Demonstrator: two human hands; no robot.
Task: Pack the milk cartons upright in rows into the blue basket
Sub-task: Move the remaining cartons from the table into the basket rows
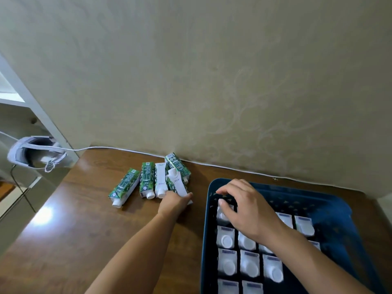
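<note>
The blue basket (331, 200) sits at the right of the wooden table and holds several upright green-and-white milk cartons (227, 262) in rows, white caps up. My right hand (248, 206) hovers over the basket's far left corner, fingers spread on the top of a carton (221, 211) there. Left of the basket several cartons lie on their sides in a loose group (148, 181). My left hand (175, 201) grips the nearest lying carton (177, 182) at its lower end.
A wallpapered wall runs right behind the table, with a white cable (118, 148) along its base. A grey-white device with straps (35, 152) hangs off the table's far left corner. Bare wooden tabletop (74, 230) stretches to the front left.
</note>
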